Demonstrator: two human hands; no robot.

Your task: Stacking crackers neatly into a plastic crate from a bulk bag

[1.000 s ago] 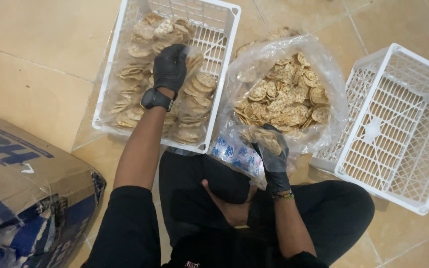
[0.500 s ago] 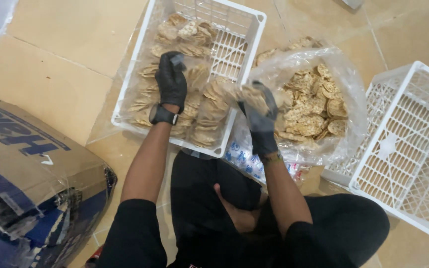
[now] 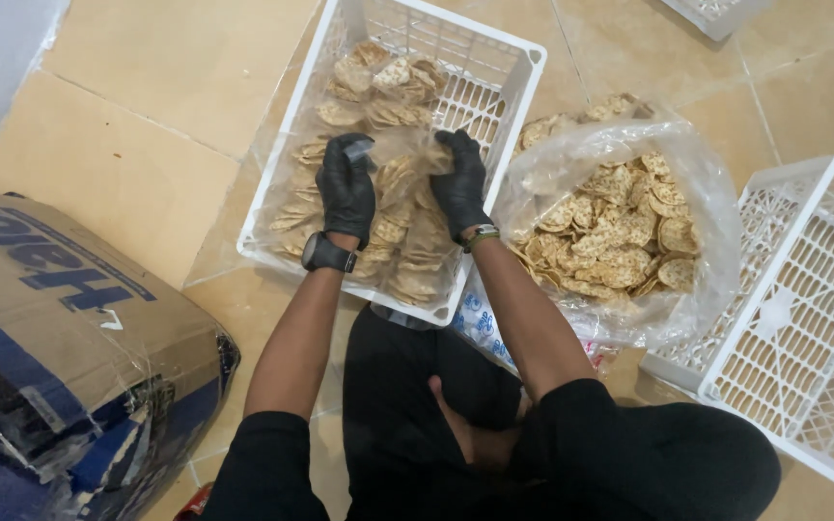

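Both gloved hands, left hand (image 3: 347, 188) and right hand (image 3: 461, 181), sit inside the white crate (image 3: 509, 116), hemmed by its walls and stacked crackers (image 3: 403, 251). Right side blocked by the cracker bag (image 3: 620, 227) touching the crate, empty crate (image 3: 803, 318) beyond. Open tile floor (image 3: 156, 106) left of the crate; cardboard box (image 3: 60, 357) crowds lower left.
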